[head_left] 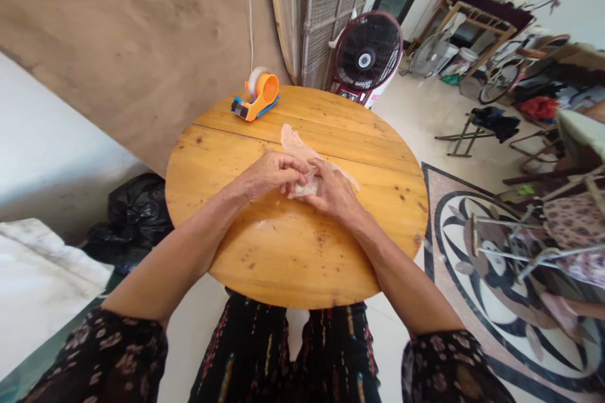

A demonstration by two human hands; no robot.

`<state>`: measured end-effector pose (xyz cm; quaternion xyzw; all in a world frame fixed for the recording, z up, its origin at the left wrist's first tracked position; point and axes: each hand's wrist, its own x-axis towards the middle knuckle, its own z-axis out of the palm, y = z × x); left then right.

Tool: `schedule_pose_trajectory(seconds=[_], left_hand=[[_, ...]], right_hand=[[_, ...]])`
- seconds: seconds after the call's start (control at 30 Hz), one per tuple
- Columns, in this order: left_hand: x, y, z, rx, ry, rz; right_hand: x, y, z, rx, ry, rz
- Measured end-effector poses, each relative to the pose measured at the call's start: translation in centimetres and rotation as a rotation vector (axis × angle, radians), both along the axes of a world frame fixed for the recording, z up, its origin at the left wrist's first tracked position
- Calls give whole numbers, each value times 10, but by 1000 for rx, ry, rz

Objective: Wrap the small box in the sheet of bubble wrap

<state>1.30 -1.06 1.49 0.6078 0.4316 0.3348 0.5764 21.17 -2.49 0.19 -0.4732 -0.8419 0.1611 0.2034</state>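
A thin, crumpled, pale pink sheet [295,143], perhaps soft plastic or tissue, lies across the middle of the round wooden table [283,258]. Its near part is bunched into a whitish wad between my hands. My left hand [276,173] has curled fingers pinching the left side of this wad. From the right, my right hand [333,189] closes over the wad with bent fingers and thumb. Whether anything is wrapped inside cannot be seen. Beyond the hands, an orange tape dispenser [262,99] with a roll of tape sits near the table's far left edge.
A dark red fan [366,53] stands just past the table's far edge. Black plastic bags [135,211] lie on the left, beside white material [42,264]. At right are a folding stool [472,132], a bicycle [503,79] and part of another person's leg [560,315].
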Motion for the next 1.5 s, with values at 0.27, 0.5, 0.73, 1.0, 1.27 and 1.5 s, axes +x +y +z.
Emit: schedule_pose_trajectory(seconds=[0.27, 0.5, 0.73, 1.0, 1.27, 1.5], left_hand=[[3, -4, -7, 302, 218, -65], [8, -7, -6, 623, 417, -92], [11, -9, -10, 757, 506, -66], [8, -13, -2, 760, 516, -107], [0, -16, 7, 800, 591, -281], [-1, -11, 3, 819, 561, -278]], right_hand=[[1, 2, -1, 21, 13, 36], [15, 3, 10, -102, -98, 88], [47, 12, 19, -126, -14, 147], [55, 4, 29, -194, 83, 94], [64, -19, 4, -148, 174, -178], [49, -19, -16, -149, 328, -249]])
